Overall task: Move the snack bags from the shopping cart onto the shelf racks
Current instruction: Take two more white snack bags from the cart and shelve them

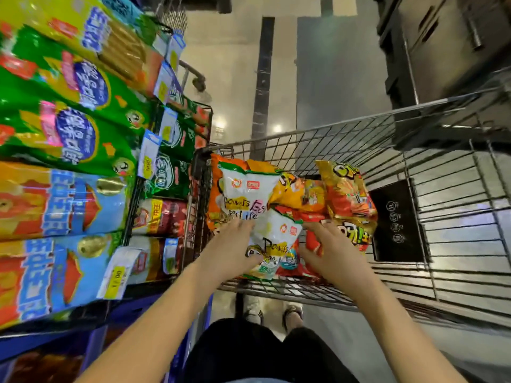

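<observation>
Looking down from my end: left hand [235, 244] in the cart [304, 136], fingers straight on the near white bag [273, 239]; right hand [331, 252] spread loose over a red bag [351, 233], gripping nothing; shelf [138, 305] left of the cart, stuffed with bags.

From my feed I see a pale, glossy floor [229, 87] stretching ahead, with two bright light reflections [276, 129] on it. A dark strip [262, 78] runs straight along the floor, away from the camera. At the upper right stands a block of dark cabinets [442, 51], just beyond the shopping cart [442, 189]. On the left, yellow-and-white price tags [117, 280] hang in a column; the print is too blurred for me to read. At the bottom I make out the person's dark trousers [235, 352] and, just above them, two feet in strapped footwear [292, 313], close together on the floor.
</observation>
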The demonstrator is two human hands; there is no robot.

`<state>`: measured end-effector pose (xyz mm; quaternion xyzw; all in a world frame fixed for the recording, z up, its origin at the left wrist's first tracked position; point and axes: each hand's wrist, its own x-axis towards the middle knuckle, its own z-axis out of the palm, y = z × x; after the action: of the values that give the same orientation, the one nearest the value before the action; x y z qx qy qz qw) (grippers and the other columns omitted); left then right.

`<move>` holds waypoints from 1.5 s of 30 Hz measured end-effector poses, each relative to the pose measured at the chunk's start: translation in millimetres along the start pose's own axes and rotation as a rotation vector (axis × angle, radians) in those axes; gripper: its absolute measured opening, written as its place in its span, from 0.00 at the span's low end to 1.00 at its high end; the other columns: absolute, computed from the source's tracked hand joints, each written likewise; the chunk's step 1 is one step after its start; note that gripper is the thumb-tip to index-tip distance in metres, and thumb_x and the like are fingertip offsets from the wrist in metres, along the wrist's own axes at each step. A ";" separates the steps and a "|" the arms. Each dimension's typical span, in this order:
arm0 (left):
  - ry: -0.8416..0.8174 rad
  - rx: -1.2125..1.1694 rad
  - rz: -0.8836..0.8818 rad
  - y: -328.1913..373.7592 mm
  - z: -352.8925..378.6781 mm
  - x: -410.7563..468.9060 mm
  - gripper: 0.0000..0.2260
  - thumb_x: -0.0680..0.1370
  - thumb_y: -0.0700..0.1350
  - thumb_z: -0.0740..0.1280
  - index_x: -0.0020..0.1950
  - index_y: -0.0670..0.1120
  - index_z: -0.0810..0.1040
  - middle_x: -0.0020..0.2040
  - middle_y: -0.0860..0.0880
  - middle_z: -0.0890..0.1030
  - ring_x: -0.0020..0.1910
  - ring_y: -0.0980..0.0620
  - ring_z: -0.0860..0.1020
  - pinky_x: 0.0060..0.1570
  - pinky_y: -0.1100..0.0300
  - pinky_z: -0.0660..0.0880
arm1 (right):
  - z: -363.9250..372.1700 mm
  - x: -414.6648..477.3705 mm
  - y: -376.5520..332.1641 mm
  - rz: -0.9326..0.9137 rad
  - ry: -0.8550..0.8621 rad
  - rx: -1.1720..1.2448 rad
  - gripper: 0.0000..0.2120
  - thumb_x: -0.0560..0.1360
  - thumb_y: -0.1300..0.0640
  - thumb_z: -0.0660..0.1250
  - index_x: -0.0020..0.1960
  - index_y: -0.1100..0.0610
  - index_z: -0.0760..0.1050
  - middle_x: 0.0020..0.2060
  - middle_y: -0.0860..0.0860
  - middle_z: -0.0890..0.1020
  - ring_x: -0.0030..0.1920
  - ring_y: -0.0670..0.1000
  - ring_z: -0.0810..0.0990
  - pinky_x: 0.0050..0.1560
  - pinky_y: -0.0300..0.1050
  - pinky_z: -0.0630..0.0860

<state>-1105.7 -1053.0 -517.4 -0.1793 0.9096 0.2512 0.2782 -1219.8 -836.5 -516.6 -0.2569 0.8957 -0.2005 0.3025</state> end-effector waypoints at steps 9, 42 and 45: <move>-0.029 -0.029 -0.227 -3.9 76.0 72.1 0.58 0.70 0.67 0.75 0.83 0.43 0.43 0.79 0.39 0.59 0.77 0.38 0.61 0.73 0.45 0.64 | 8.3 27.8 22.2 0.003 -0.047 0.043 0.28 0.78 0.42 0.69 0.76 0.44 0.67 0.72 0.47 0.71 0.67 0.51 0.75 0.60 0.47 0.75; 0.297 -1.084 -0.375 -68.3 58.7 11.3 0.24 0.72 0.47 0.80 0.62 0.60 0.74 0.55 0.62 0.81 0.53 0.67 0.78 0.55 0.65 0.73 | 26.0 114.8 16.6 0.065 -0.222 0.153 0.34 0.77 0.43 0.71 0.78 0.54 0.64 0.71 0.52 0.75 0.68 0.54 0.76 0.64 0.52 0.76; 0.334 -1.164 -0.389 -80.5 54.4 7.0 0.32 0.67 0.59 0.82 0.68 0.59 0.74 0.61 0.60 0.81 0.60 0.60 0.78 0.62 0.57 0.71 | 46.0 131.1 4.4 0.098 -0.280 0.258 0.35 0.76 0.42 0.73 0.77 0.52 0.64 0.70 0.50 0.76 0.67 0.53 0.77 0.64 0.53 0.77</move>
<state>-1051.1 -1089.1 -589.4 -0.4997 0.6062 0.6180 0.0303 -1281.4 -918.7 -610.3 -0.1974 0.8233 -0.2611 0.4638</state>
